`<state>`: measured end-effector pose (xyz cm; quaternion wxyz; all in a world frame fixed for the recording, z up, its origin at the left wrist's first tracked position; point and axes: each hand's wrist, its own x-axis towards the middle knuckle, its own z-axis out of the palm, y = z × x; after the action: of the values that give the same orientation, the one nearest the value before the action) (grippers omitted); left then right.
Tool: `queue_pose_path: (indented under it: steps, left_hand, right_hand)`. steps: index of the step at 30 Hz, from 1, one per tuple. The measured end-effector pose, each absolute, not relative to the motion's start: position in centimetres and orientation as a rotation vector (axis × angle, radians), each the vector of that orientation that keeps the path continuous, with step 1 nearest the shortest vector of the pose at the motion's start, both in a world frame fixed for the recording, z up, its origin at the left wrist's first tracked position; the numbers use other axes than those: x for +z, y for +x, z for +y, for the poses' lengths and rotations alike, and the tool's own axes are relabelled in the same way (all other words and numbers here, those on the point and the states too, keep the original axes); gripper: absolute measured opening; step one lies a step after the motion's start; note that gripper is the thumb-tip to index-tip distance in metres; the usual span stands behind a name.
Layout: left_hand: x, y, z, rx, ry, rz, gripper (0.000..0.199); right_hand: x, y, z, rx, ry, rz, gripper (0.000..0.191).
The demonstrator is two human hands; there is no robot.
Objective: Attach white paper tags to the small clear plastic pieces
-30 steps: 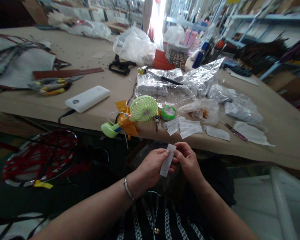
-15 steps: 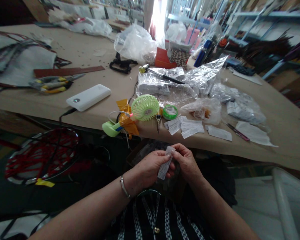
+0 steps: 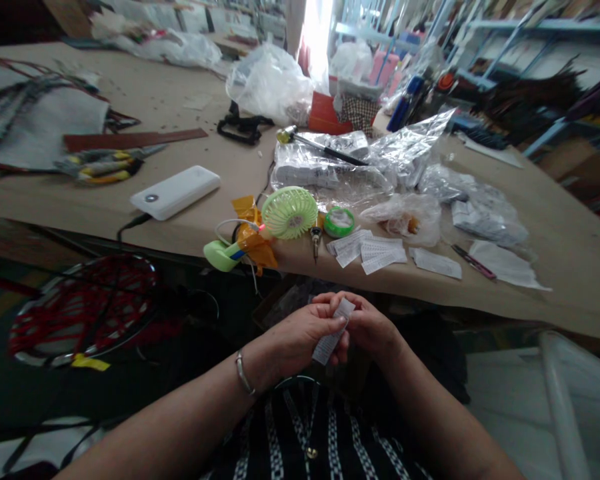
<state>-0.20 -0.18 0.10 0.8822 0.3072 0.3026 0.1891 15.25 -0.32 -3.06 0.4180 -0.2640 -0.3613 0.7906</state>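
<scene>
A narrow white printed paper label (image 3: 327, 343) is pinched in my left hand (image 3: 300, 337), with the thumb pressed across its front. Its lower end hangs free, slanting down to the left. My right hand (image 3: 373, 325) is closed against the label's upper right edge, its fingers curled partly behind the paper. The two hands touch over my lap, just below the table edge. Closest to them on the table are several loose printed labels (image 3: 383, 253) and a small pointed tool (image 3: 315, 244), tip towards me.
A green fan (image 3: 290, 212) is taped at the table edge, beside a green tape roll (image 3: 339, 222). A white power bank (image 3: 176, 192) and pliers (image 3: 107, 165) lie left. Behind are plastic bags (image 3: 330, 177) and a hammer (image 3: 325, 151); a pink-handled cutter (image 3: 473, 261) lies right.
My right hand has shifted left, its fingers moving closer to my left hand's fingertips. The label stays between the hands, and my left thumb lies further across it.
</scene>
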Motion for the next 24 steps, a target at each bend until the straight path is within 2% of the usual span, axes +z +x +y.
queue_pose_path:
  steps: [4,7,10,14,17,21,24]
  left_hand:
    - [0.1,0.0,-0.1,0.427,0.656,0.689,0.019]
    - [0.2,0.0,-0.1,0.458,0.652,0.712,0.019]
    - [0.2,-0.3,0.0,0.498,0.646,0.726,0.020]
    - [0.2,-0.6,0.1,0.530,0.663,0.752,0.018]
    - [0.2,-0.6,0.1,0.540,0.677,0.769,0.016]
    - [0.1,-0.5,0.2,0.537,0.667,0.769,0.015]
    - [0.1,-0.6,0.1,0.558,0.660,0.770,0.017]
  right_hand:
    - [-2.9,15.1,-0.4,1.960,-0.718,-0.937,0.024]
    - [-2.9,15.1,-0.4,1.850,-0.815,-1.046,0.034]
    - [-2.6,15.2,-0.7,1.497,-0.994,-1.259,0.040]
    - [-1.8,15.2,-1.2,0.850,-1.229,-1.661,0.036]
    - [-1.6,15.2,-1.5,0.569,-1.268,-1.866,0.035]
    - [-1.7,15.0,-1.5,0.495,-1.296,-1.892,0.035]
    - [-1.6,14.6,-1.4,0.644,-1.312,-1.729,0.035]
